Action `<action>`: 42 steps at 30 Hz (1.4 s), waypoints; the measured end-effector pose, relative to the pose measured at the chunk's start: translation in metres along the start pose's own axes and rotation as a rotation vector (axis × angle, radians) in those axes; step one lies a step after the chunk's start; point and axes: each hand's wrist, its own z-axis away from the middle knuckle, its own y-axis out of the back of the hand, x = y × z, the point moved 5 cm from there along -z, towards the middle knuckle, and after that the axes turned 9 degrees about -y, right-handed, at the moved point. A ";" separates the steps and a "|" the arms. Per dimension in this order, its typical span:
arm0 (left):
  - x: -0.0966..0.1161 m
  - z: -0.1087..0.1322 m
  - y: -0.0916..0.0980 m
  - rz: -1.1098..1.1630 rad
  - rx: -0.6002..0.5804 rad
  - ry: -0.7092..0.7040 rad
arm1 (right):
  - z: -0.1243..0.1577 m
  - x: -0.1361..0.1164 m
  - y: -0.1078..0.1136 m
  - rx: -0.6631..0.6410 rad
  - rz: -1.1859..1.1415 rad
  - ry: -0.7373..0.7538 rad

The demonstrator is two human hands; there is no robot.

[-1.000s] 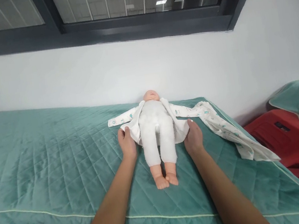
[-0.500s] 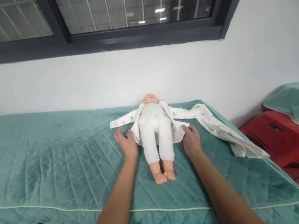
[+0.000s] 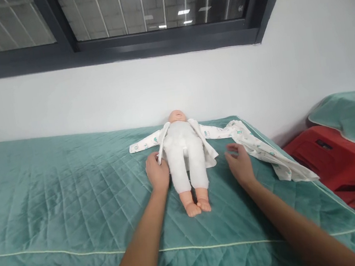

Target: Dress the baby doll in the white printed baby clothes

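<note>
A baby doll point(image 3: 185, 154) lies on its back with its bare feet toward me and its head by the wall. Its body is soft and white. A white printed baby jacket point(image 3: 144, 143) has both sleeves over the doll's arms and hangs unfastened at the front. My left hand point(image 3: 157, 171) is closed on the lower edge of the jacket's left flap, beside the doll's hip. To the right of the other flap, my right hand point(image 3: 239, 164) hovers free of the cloth, fingers apart and slightly blurred.
A green quilted cover point(image 3: 74, 200) spreads over the bed. White printed pants point(image 3: 266, 155) lie along its right side, near the jacket's sleeve. Beyond that edge stands a red plastic piece of furniture point(image 3: 349, 157), partly under green cloth. A dark-framed window point(image 3: 158, 43) is above.
My right hand has let go of the jacket's right flap and moved right. My left hand has moved in toward the doll and gripped the left flap.
</note>
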 end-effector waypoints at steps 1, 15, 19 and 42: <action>0.000 0.001 0.001 0.013 0.023 -0.010 | -0.014 -0.001 0.005 0.014 0.187 0.072; 0.015 0.004 0.018 0.123 0.153 -0.173 | -0.095 0.049 0.054 -0.366 1.140 -0.059; 0.014 0.005 0.020 0.145 0.161 -0.167 | -0.076 0.044 0.069 -0.478 1.094 -0.048; 0.019 0.014 0.028 0.081 0.143 -0.217 | -0.056 -0.018 0.021 -0.714 1.105 0.347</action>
